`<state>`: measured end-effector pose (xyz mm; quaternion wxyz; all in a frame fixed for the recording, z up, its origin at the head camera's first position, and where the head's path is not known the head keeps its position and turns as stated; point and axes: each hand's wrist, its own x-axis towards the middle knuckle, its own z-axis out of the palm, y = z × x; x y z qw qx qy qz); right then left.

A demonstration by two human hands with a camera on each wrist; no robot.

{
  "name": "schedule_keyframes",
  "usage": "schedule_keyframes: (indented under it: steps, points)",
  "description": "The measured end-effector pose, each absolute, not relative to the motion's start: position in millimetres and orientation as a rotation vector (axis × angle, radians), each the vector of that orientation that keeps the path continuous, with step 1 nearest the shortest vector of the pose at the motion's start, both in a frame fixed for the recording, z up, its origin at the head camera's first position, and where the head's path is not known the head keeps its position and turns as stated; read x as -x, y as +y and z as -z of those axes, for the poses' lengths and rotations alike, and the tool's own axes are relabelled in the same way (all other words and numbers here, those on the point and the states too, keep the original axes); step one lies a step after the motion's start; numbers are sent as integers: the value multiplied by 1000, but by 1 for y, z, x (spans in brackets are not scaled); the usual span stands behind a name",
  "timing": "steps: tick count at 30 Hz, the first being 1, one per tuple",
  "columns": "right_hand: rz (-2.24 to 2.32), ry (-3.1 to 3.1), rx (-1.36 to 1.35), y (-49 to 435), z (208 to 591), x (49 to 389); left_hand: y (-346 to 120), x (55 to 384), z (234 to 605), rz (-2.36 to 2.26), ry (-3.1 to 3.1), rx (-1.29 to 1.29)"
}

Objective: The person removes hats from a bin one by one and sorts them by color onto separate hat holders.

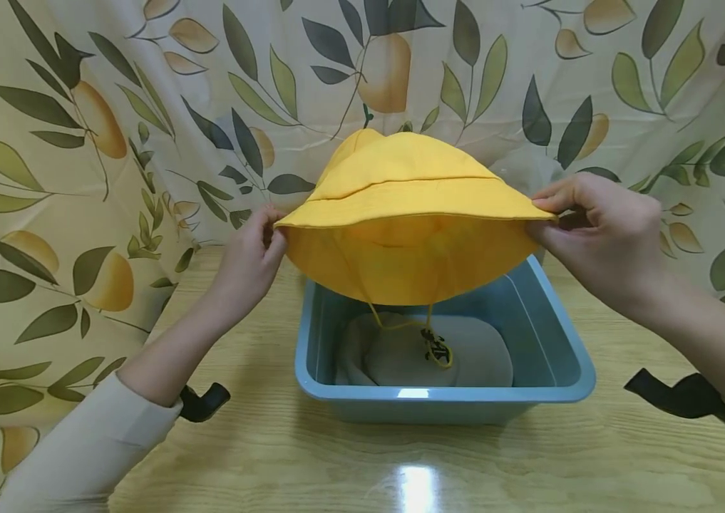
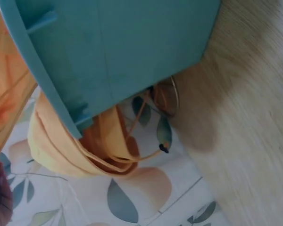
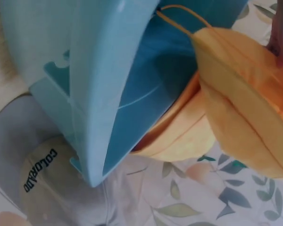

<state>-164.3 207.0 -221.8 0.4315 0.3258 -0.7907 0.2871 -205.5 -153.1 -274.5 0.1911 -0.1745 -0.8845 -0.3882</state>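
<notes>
A yellow bucket hat [image 1: 400, 199] is held up over a blue plastic basin [image 1: 574, 356], its underside facing me. My left hand [image 1: 249, 260] pinches the left edge of the brim, and my right hand [image 1: 615, 239] grips the right edge between thumb and fingers. From the hat a thin yellow chin cord [image 1: 396, 326] dangles into the basin. Below it, a grey-beige cap [image 1: 477, 349] with black embroidery lies on the basin floor. In the right wrist view, the hat's brim [image 3: 245, 113] hangs beside the basin's rim.
Behind the basin lies another yellow hat [image 2: 61, 146] with a cord. A pale cap [image 3: 61, 188] lettered COLORADO sits outside the basin wall. A leaf-and-fruit patterned cloth [image 1: 259, 85] hangs at the back and left of the wooden table [image 1: 259, 442].
</notes>
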Motion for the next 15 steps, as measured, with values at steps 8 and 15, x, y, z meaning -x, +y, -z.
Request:
schedule_keyframes:
  steps: [8,15]
  points:
    - [-637,-1935,-806,210,219,167,-149,212,273,979,-2380,609]
    - [-489,-1945,-755,221,213,178,-150,209,266,1045,-2176,570]
